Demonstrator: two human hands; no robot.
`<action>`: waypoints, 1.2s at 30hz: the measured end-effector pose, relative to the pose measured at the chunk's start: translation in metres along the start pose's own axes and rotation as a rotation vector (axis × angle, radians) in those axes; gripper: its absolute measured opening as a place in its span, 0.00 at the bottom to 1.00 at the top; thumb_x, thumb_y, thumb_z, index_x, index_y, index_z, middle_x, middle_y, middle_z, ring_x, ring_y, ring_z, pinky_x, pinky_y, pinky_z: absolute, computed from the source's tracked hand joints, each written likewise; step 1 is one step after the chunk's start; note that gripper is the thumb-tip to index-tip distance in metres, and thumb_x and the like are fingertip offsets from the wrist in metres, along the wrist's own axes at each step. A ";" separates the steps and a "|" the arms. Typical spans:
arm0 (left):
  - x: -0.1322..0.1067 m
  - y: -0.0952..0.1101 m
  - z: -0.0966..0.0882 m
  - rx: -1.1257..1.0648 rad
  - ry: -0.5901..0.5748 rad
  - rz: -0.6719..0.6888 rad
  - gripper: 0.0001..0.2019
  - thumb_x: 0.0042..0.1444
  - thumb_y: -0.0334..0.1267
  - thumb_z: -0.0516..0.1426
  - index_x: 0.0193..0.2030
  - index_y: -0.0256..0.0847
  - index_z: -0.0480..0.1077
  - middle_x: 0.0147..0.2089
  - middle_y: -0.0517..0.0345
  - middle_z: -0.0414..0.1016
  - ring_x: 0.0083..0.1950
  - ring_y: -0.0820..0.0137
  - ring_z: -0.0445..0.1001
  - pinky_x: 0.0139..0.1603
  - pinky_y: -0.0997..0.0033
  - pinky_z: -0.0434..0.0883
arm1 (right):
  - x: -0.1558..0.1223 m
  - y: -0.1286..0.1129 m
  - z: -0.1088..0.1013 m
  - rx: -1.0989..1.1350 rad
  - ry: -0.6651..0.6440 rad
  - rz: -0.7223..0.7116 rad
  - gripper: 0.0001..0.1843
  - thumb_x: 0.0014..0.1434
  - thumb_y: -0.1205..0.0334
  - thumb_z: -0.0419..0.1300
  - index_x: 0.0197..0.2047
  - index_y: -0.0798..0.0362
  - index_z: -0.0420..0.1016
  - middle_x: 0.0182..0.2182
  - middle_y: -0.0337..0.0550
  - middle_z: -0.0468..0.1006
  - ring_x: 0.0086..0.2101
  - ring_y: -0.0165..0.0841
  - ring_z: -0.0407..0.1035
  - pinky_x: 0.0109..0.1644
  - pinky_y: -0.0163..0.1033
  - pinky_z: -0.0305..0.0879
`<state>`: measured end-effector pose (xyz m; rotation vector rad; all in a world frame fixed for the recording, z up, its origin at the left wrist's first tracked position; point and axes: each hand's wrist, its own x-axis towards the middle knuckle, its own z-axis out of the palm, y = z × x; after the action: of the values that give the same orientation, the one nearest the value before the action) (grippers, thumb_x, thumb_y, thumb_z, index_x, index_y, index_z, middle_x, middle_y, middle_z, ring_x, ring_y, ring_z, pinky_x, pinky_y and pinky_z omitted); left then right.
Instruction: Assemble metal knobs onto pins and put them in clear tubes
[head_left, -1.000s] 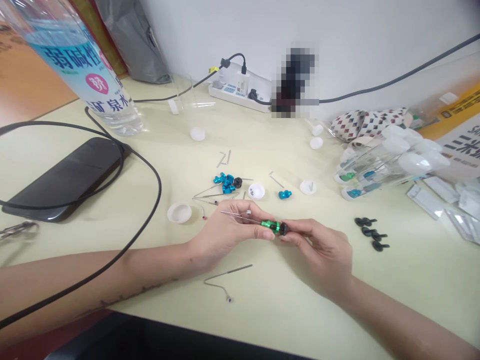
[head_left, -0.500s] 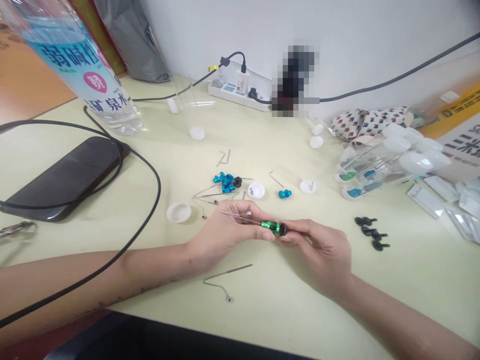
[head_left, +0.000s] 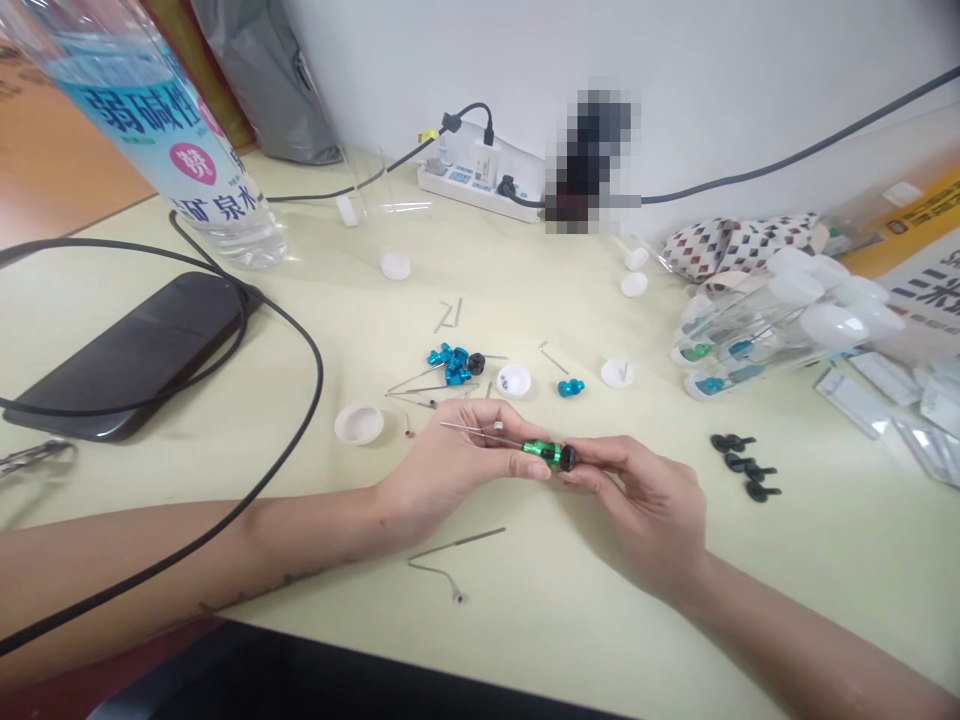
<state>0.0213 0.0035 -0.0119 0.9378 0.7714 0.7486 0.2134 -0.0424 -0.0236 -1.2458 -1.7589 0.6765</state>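
My left hand (head_left: 480,455) is closed around a small green metal fitting (head_left: 540,451), pinned between thumb and fingers. A thin bent wire (head_left: 480,432) runs leftward from the fitting across my palm, with a small pale bead at one end. On the fitting's right end sits a black knob (head_left: 568,459). My right hand (head_left: 645,500) pinches at this knob with thumb and forefinger; its other fingers are curled. Below my left wrist a bent wire (head_left: 457,545) with a ring-like end lies on the table. Blue metal fittings (head_left: 454,368) and loose wires lie beyond my left hand.
White caps (head_left: 358,425) and a single blue fitting (head_left: 571,388) are scattered about. Black thumbscrews (head_left: 739,463) lie to the right, near capped clear tubes (head_left: 780,320). On the left are a phone (head_left: 127,350), a water bottle (head_left: 187,160) and a black cable (head_left: 311,400) crossing above my left forearm.
Both hands keep nearly the same grip and place. My right hand has turned very slightly at the knob. The whole view has shifted a touch.
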 end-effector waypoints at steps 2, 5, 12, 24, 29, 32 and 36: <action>0.000 0.000 0.000 -0.009 -0.007 -0.007 0.07 0.42 0.31 0.67 0.31 0.38 0.75 0.33 0.60 0.80 0.38 0.70 0.77 0.45 0.71 0.70 | 0.000 0.000 0.000 -0.002 -0.009 0.001 0.09 0.58 0.69 0.60 0.41 0.47 0.74 0.32 0.35 0.80 0.29 0.28 0.75 0.34 0.32 0.73; 0.000 0.000 0.000 -0.016 -0.010 -0.012 0.07 0.42 0.31 0.67 0.31 0.38 0.75 0.33 0.60 0.80 0.38 0.70 0.77 0.45 0.72 0.71 | 0.000 -0.001 0.000 -0.008 -0.012 -0.001 0.09 0.58 0.69 0.60 0.41 0.47 0.74 0.31 0.35 0.80 0.28 0.28 0.75 0.33 0.32 0.72; -0.001 -0.001 0.000 -0.036 -0.020 -0.010 0.07 0.44 0.29 0.66 0.32 0.38 0.75 0.32 0.61 0.80 0.37 0.73 0.77 0.43 0.76 0.71 | 0.001 0.000 0.000 0.014 -0.020 -0.028 0.11 0.57 0.71 0.60 0.42 0.47 0.74 0.31 0.32 0.80 0.27 0.25 0.75 0.32 0.28 0.70; 0.000 -0.001 0.000 -0.027 -0.022 0.003 0.07 0.43 0.29 0.66 0.31 0.38 0.75 0.32 0.62 0.80 0.37 0.74 0.77 0.42 0.77 0.71 | 0.001 0.002 0.000 0.034 -0.026 -0.011 0.12 0.57 0.71 0.60 0.42 0.46 0.75 0.30 0.31 0.80 0.27 0.23 0.74 0.32 0.28 0.69; 0.001 -0.003 -0.001 -0.012 0.006 0.013 0.08 0.43 0.31 0.67 0.33 0.38 0.75 0.34 0.60 0.80 0.39 0.72 0.77 0.45 0.74 0.71 | 0.003 0.001 0.001 0.043 -0.023 0.007 0.13 0.57 0.70 0.61 0.45 0.46 0.73 0.32 0.32 0.80 0.30 0.24 0.75 0.36 0.28 0.71; 0.001 -0.003 -0.001 -0.014 0.010 0.022 0.08 0.44 0.31 0.67 0.33 0.37 0.75 0.35 0.59 0.80 0.39 0.72 0.77 0.45 0.74 0.71 | 0.002 0.000 0.001 0.034 -0.004 0.011 0.15 0.56 0.71 0.61 0.46 0.46 0.72 0.34 0.32 0.80 0.33 0.25 0.75 0.40 0.28 0.71; 0.000 -0.002 0.000 -0.019 -0.011 0.014 0.08 0.43 0.30 0.67 0.32 0.38 0.75 0.33 0.61 0.80 0.37 0.75 0.77 0.43 0.78 0.71 | 0.000 0.000 0.000 0.012 -0.014 -0.007 0.12 0.57 0.71 0.60 0.43 0.46 0.74 0.34 0.32 0.80 0.32 0.25 0.75 0.38 0.28 0.72</action>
<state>0.0214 0.0033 -0.0138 0.9299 0.7478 0.7610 0.2132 -0.0425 -0.0238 -1.2293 -1.7671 0.6921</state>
